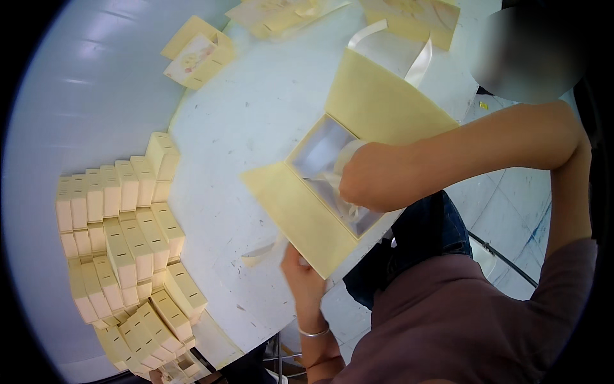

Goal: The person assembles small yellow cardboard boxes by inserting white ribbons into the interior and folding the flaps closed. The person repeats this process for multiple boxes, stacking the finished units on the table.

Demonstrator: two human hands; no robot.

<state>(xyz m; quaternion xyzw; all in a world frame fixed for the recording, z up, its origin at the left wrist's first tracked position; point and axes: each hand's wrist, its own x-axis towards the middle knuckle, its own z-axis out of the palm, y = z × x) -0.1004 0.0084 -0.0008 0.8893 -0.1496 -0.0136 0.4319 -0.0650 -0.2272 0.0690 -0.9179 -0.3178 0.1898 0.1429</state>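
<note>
A pale yellow gift box (300, 214) lies opened out in front of me, with wide flaps on two sides and a shiny silvery inside. My right hand (374, 179) is closed inside its tray, and a pale, soft-looking thing (349, 152), perhaps cloth, shows beside the fingers. At the near corner my left hand (304, 275) grips the edge of the near flap, its fingers partly hidden. A white ribbon (262, 255) sticks out by that hand. From the far flap runs another white ribbon (419, 64).
Small cream boxes (131, 249) are stacked in several rows at the left of the white table (224, 147). A printed box (198, 54) stands at the far left, with more printed boxes (275, 16) along the far edge. A blurred round patch (531, 54) covers the upper right.
</note>
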